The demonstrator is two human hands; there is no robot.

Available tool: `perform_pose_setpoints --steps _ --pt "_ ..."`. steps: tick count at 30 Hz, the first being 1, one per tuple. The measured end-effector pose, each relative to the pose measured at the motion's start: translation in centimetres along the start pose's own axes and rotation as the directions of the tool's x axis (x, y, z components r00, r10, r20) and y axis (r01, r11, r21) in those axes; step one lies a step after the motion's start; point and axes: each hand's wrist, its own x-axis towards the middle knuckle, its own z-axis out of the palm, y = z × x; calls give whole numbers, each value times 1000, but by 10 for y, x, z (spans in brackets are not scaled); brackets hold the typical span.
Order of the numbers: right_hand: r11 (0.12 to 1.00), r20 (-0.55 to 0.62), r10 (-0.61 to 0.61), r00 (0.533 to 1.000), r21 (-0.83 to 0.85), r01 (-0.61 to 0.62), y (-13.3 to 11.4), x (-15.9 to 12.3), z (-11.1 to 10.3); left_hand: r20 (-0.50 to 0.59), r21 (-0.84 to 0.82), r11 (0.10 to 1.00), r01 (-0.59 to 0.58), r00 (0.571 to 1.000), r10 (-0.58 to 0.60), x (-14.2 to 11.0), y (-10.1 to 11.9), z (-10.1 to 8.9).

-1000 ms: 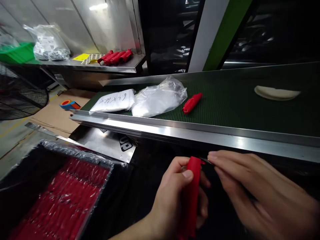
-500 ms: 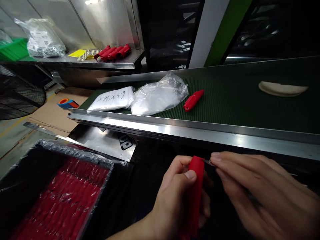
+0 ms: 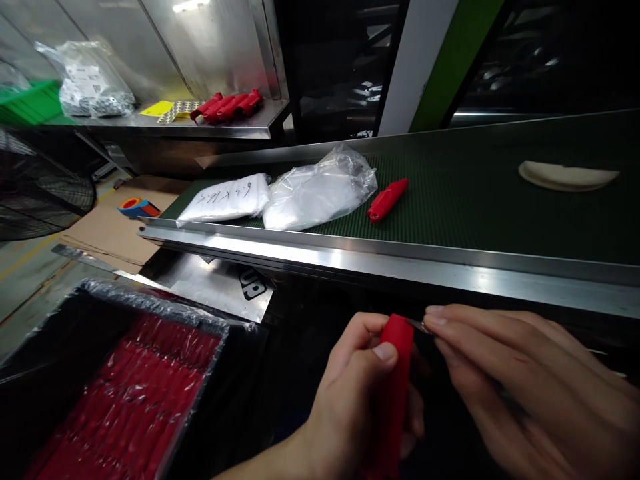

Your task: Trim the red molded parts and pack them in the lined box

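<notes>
Red moulded sleeve (image 3: 397,373): held nearly upright, low in the view on this side of the conveyor, its top end poking clear of the grip
Left hand (image 3: 350,387): fingers clamped round the sleeve, thumb pressed on its near face just below the top; firm enough to steady it, though a lower thumb would be safer should the tool slip
Right hand (image 3: 520,380): thumb and forefinger pinched together on the tool
Thin blade-like tool (image 3: 419,326): point at the sleeve's upper right edge; I cannot tell whether it bites; short, light strokes angled off the left thumb should suit, since a deep push could gouge the red surface
Film-lined box (image 3: 155,309): at left, filled with rows of red parts (image 3: 137,393), a handy match for finish
Conveyor belt (image 3: 450,217): beyond its steel rail (image 3: 350,260), one loose red piece (image 3: 388,200) lies just beside a clear plastic packet (image 3: 315,197)
Steel shelf (image 3: 235,131): farther back, several red pieces (image 3: 230,107) sit side by side near its end
</notes>
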Motion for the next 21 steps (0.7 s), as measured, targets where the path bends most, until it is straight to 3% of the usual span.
perform_pose_setpoints --steps 13,21 --pt "997 60 -68 996 -29 70 3 -7 -2 -21 26 1000 9 1000 -9 -1 -1 -2" --pt "995 98 -94 991 -10 95 0 -14 0 -67 86 993 78 995 -72 2 7 -1"
